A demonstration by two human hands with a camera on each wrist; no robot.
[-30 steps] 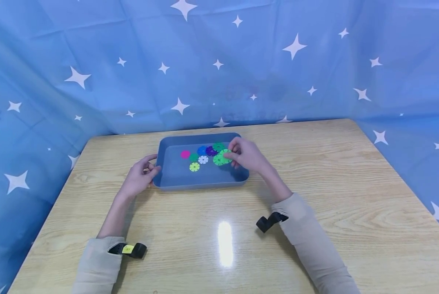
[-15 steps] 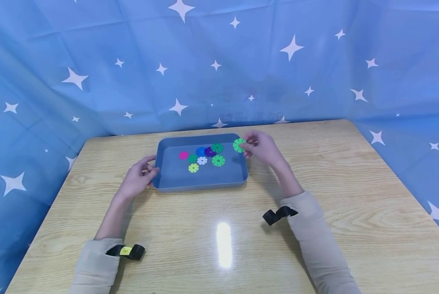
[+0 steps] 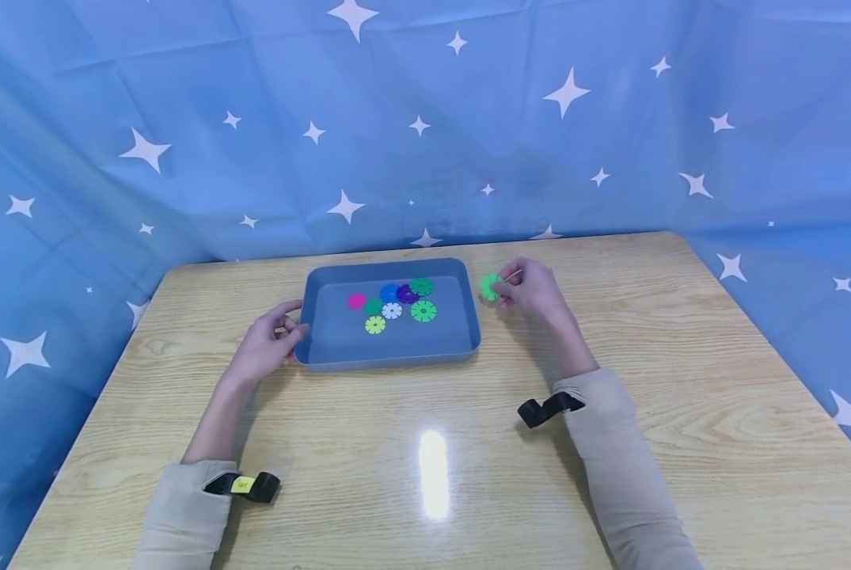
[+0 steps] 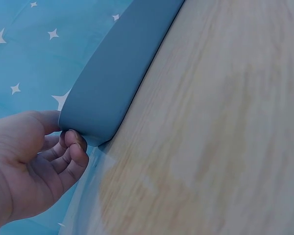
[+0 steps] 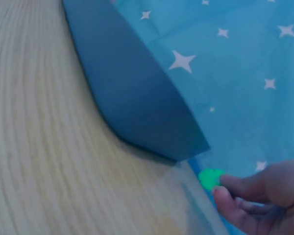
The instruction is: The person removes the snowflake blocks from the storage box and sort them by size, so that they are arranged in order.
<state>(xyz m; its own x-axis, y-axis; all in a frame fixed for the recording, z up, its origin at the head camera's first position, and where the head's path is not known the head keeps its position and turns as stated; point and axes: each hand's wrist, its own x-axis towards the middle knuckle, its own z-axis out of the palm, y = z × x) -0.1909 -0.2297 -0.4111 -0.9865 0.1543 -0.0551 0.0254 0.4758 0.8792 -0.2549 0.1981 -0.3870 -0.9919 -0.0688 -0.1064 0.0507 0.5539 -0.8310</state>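
The tray (image 3: 347, 342) holds discs (image 3: 392, 311), some overlapping; our left hand (image 3: 267, 339) grips it, our right hand (image 3: 537, 290) pinches a part-hidden green disc (image 3: 488, 286).

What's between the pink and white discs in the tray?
A dark green disc. Only the head view shows it; neither wrist view sees inside the tray.
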